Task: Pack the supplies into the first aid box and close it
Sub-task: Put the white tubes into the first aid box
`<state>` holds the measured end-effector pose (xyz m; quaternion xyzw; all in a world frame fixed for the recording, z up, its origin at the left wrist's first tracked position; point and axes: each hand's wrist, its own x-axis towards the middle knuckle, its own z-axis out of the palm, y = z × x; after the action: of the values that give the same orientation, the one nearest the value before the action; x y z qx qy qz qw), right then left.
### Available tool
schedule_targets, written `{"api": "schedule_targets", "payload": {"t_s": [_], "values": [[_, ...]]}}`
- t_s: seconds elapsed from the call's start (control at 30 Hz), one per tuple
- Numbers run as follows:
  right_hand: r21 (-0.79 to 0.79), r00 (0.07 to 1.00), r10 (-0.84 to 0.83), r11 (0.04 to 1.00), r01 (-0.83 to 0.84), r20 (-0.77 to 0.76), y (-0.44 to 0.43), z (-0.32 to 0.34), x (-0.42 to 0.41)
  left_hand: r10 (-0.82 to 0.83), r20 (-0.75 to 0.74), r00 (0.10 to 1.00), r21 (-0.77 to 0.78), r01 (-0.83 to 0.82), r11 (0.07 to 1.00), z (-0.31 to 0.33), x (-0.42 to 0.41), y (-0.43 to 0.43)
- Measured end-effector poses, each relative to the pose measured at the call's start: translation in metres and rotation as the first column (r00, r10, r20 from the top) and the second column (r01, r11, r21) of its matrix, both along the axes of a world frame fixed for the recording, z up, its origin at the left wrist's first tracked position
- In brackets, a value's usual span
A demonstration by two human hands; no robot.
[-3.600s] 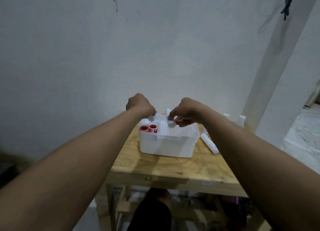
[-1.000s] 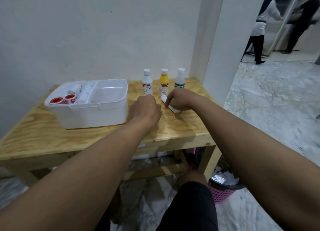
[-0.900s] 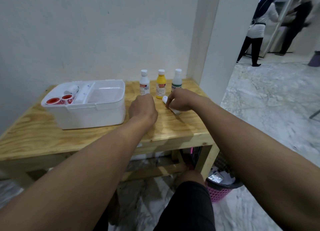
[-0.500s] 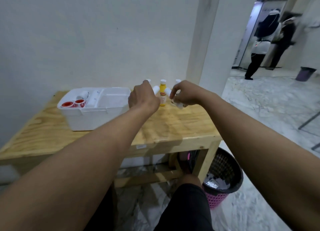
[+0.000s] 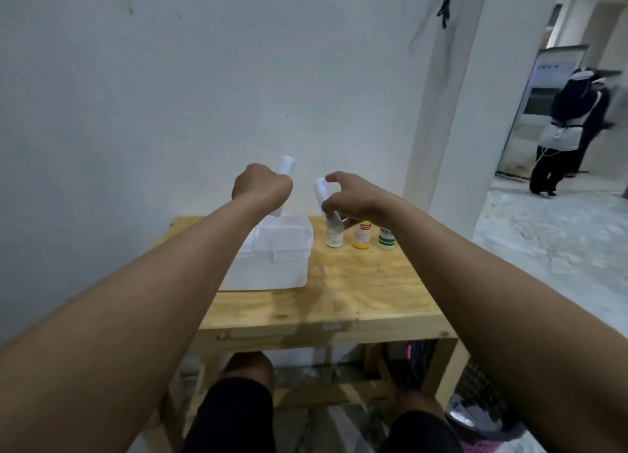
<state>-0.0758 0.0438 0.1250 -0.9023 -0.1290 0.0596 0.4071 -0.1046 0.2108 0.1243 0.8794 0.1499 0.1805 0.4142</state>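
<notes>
Left hand (image 5: 261, 188) fisted on white roll (image 5: 284, 165); right hand (image 5: 353, 197) pinches second roll (image 5: 319, 194), both raised above table (image 5: 356, 292). Open box (image 5: 272, 265) below. 3 bottles (image 5: 360, 236) beside; labels unreadable.

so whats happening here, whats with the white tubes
A person is packing supplies into a white first aid box on a wooden table. Each hand holds a white roll: the left hand grips one above the box, the right hand pinches another beside it. Three bottles stand on the table to the right of the box, not yet packed.
</notes>
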Motion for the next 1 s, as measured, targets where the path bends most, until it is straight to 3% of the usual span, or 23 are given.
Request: {"api": "schedule_targets", "payload": {"t_s": [0.33,0.63,1.0], "values": [[0.001,0.998,0.041,0.999,-0.042,0.048,0.034,-0.012,0.020,-0.059,0.035,0.998,-0.017,0.060,0.998,-0.017,0.010,0.040],[0.019,0.968,0.073,0.997,-0.080,0.239,0.042,-0.025,0.029,-0.184,0.084,0.979,0.143,0.171,0.975,-0.026,0.015,0.048],[-0.083,0.949,0.098,0.994,-0.076,0.301,0.043,-0.033,0.027,-0.220,0.084,0.972,0.239,0.195,0.951,-0.037,0.011,0.055]]}}
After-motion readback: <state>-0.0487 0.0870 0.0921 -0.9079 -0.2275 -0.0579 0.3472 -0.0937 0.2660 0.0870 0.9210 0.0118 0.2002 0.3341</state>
